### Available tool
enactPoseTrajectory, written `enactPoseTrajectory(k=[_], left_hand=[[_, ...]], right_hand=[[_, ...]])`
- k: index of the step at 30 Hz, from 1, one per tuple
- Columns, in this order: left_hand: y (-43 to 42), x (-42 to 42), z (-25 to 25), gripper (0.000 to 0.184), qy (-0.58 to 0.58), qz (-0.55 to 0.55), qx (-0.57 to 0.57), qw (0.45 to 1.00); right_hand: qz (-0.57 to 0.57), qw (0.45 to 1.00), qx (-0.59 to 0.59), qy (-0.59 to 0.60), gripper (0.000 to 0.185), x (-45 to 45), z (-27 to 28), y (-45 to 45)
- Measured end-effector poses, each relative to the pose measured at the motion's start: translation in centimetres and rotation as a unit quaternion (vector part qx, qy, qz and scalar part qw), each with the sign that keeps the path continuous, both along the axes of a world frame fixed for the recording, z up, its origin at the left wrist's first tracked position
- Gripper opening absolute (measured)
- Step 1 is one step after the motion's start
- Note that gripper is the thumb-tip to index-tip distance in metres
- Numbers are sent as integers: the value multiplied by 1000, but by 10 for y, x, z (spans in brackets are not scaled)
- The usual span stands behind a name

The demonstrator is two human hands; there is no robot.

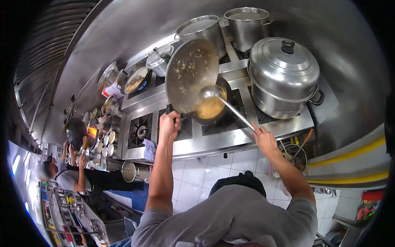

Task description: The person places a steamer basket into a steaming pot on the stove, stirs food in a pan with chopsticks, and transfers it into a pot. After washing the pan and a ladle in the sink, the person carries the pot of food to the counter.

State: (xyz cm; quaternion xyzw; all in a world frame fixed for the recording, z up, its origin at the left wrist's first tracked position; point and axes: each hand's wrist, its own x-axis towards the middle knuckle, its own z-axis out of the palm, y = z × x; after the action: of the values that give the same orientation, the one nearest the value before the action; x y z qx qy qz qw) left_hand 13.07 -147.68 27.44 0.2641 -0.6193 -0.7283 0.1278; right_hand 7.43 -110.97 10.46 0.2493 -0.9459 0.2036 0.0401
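Observation:
My left hand (169, 124) is closed around the handle of a large wok (185, 78). The wok is tipped steeply on its side, bits of food clinging to its inner surface. In my right hand (265, 140) is the long handle of a metal ladle (236, 111). The ladle's bowl is at the wok's lower edge, over yellowish food (210, 108). That food sits in a dark pan (225, 87) on the stove, its left side partly hidden by the wok.
A big lidded steamer pot (284, 82) stands right, with two stockpots (247, 26) behind. A lidded pot (158, 59) and a food-filled pan (135, 81) are left. A cloth (149, 150) hangs at the stove edge. A co-worker (68, 177) works near flames at far left.

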Motion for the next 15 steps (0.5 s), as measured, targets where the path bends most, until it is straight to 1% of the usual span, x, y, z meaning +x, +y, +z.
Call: enactPoseTrajectory(k=[1, 2, 4, 7, 8, 10, 11, 14, 15], left_hand=[[7, 4, 4, 14, 13, 6, 3, 1000], [8, 8, 2, 14, 14, -2, 3, 1000], [9, 15, -3, 14, 24, 6, 35, 999], [9, 18, -12, 13, 35, 11, 50, 998], [4, 16, -15, 13, 47, 12, 63, 997], [-10, 12, -22, 14, 61, -18, 87, 994], [-14, 9, -24, 13, 71, -25, 82, 994], [-33, 4, -26, 13, 77, -46, 76, 993], [-44, 1, -27, 13, 75, -55, 73, 993]], right_hand=[[-29, 998, -51, -2, 50, -2, 7, -7], [-37, 998, -50, 0, 50, -6, 14, -18], [-100, 986, -129, 28, 46, -14, 26, -44], [-108, 982, -150, 35, 45, -7, 35, -68], [-117, 981, -152, 41, 45, 3, 37, -73], [-96, 989, -108, -28, 44, 35, 40, -78], [-107, 989, -103, -24, 44, 49, 47, -78], [-88, 993, -37, -70, 44, 98, 73, -83], [-103, 993, -35, -51, 46, 113, 77, -84]])
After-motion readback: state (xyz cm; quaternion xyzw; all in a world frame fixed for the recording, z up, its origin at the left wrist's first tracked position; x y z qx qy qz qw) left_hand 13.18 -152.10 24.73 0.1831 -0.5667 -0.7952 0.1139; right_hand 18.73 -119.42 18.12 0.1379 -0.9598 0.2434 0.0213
